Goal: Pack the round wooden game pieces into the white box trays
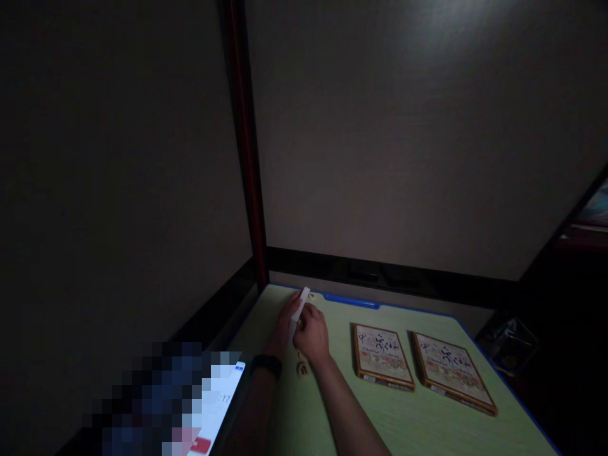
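Observation:
My left hand [284,320] is closed on a white, thin-sided box [300,308], held tilted on its edge over the table. Its inside is mostly hidden from me. Close on its right, my right hand [313,330] has its fingers curled in toward the box. A bit of a tan round piece shows at those fingertips, largely covered by them. Below the hands a round wooden Chinese chess piece [303,368] with a dark character lies on the green tabletop [332,405]. Another small round piece [311,296] sits just beyond the box.
Two flat boxes with printed lids, a nearer one [382,356] and one farther right [452,370], lie on the table. A blue handle [351,301] runs along the far edge. At lower left is a lit phone screen [223,405], partly pixelated. Walls stand behind and left.

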The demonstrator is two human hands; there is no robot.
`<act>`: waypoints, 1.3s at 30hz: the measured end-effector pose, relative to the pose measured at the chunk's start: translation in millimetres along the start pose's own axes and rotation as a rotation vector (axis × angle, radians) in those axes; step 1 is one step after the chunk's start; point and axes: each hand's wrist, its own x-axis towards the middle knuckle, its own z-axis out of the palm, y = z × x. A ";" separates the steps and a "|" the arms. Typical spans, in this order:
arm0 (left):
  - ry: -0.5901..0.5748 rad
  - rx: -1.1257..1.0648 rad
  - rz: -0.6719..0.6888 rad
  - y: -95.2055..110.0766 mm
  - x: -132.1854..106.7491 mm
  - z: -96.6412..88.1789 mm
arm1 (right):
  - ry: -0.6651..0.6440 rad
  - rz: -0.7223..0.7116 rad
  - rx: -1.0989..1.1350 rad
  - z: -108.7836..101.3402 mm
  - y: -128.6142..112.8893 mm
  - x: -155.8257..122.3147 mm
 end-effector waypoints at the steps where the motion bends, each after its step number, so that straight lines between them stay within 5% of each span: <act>1: -0.019 0.006 -0.002 0.5 0.0 -0.2 | -0.004 0.008 -0.013 -0.2 -0.1 0.1; 12: 0.068 0.042 0.011 0.7 2.2 -8.3 | -0.029 -0.005 -0.006 -1.2 0.7 0.2; 21: -0.063 0.240 0.134 11.0 -2.5 -0.4 | -0.041 -0.046 -0.034 1.2 4.5 0.6; 39: 0.169 0.174 0.088 17.6 1.5 -11.9 | -0.120 -0.092 -0.005 -10.2 -1.6 -8.0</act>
